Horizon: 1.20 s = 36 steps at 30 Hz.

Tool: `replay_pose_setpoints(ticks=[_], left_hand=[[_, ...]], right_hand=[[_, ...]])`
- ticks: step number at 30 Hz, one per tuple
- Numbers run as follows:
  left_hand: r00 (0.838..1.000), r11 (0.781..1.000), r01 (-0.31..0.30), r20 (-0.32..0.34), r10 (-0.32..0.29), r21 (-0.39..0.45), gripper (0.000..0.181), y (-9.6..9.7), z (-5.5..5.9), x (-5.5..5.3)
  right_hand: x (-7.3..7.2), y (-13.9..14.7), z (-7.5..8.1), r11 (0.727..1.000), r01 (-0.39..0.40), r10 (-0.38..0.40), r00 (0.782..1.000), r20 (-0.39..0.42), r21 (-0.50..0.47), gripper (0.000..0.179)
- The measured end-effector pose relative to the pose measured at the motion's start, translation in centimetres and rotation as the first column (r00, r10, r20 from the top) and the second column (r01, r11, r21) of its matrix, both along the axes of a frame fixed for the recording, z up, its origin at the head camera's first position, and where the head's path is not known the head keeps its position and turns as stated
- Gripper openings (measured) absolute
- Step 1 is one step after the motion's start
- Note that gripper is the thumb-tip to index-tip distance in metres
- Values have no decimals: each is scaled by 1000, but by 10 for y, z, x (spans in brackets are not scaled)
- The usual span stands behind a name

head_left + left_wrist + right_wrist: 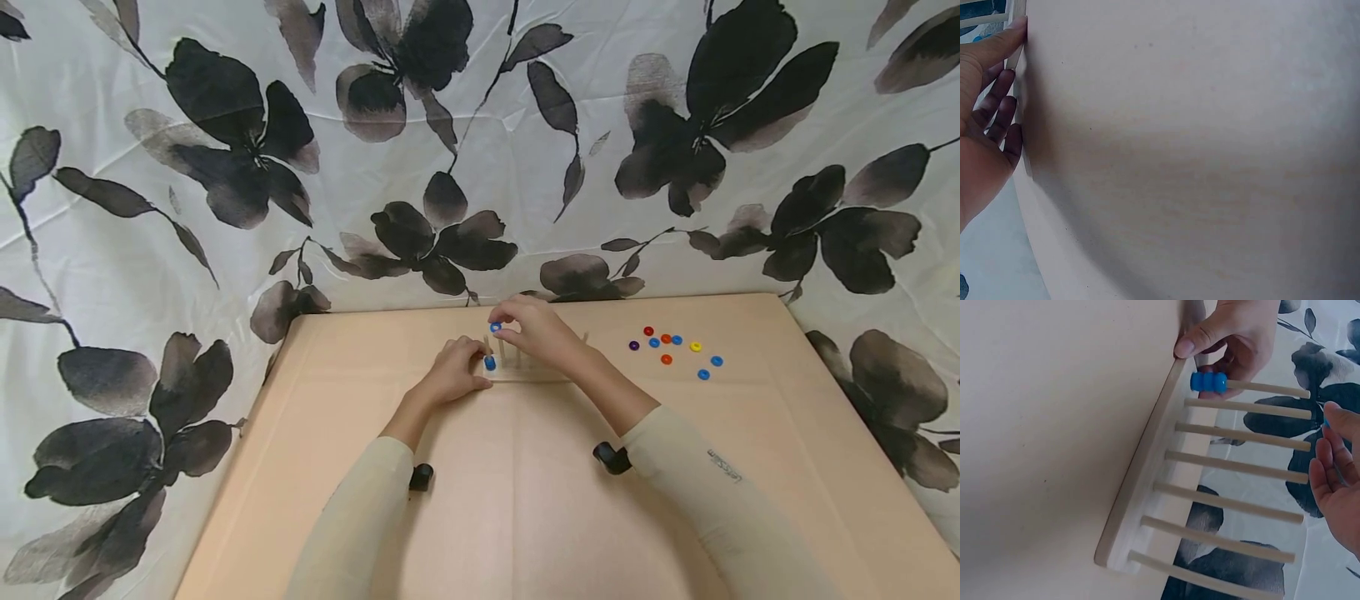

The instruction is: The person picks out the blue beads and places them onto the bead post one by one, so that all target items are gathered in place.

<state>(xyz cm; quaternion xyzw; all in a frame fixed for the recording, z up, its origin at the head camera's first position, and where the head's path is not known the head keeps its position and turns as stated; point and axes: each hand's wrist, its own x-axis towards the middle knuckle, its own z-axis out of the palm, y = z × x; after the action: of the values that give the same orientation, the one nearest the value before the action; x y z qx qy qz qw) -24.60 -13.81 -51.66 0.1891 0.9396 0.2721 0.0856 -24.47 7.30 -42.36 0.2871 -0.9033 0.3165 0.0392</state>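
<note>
A wooden peg rack (1141,465) with a row of several upright pegs stands near the table's far edge. Blue rings (1209,382) are stacked at the bottom of its leftmost peg. My left hand (452,372) grips the left end of the rack's base, thumb on the near side and fingers behind, as the left wrist view also shows. Between thumb and fingertips my right hand (538,331) pinches another blue ring (496,327), close by the top of that leftmost peg. In the right wrist view only a sliver of the held ring shows.
Loose rings lie scattered on the table right of the rack: several blue and red ones, a yellow ring (696,347) and a purple ring (634,345). Behind the light wooden table (517,500) hangs a floral cloth (480,150).
</note>
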Motion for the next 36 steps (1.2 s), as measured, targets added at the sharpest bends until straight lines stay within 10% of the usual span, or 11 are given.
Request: replay_pose_setpoints(ticks=[36], left_hand=[[1000,1000,16,10,-16,-19,57,0,1,-2]], right_hand=[[-5,-20,-12,990,-54,56,998,-11,130,14]])
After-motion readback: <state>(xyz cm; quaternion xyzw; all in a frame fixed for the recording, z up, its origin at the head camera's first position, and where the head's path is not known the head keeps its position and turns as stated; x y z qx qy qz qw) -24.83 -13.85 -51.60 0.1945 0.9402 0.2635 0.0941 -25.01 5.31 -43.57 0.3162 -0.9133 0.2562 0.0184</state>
